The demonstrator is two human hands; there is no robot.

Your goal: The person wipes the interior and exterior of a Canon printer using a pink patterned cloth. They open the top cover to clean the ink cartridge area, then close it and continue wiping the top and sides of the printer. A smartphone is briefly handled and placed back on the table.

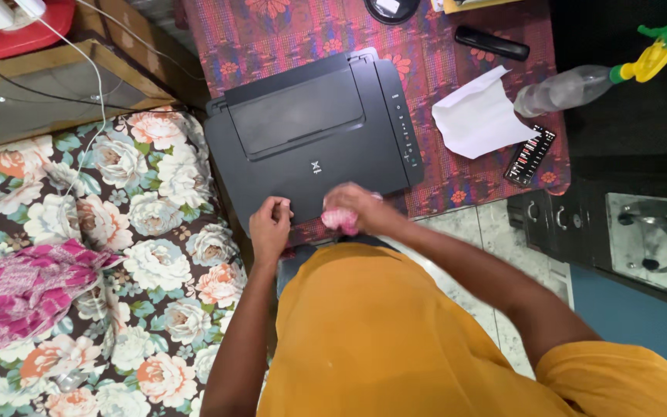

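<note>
Right hand [360,207] grips crumpled pink cloth [340,220] on matte black printer [314,131]; left hand [270,226] fisted.

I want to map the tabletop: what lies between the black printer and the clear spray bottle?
In the head view, a white sheet of paper lies on the patterned cloth between the printer and spray bottle.

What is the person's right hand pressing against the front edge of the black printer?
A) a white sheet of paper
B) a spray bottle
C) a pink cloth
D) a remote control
C: the right hand is closed over a bunched pink cloth at the front edge of the black printer; the white paper, spray bottle and remote control lie untouched farther away.
</note>
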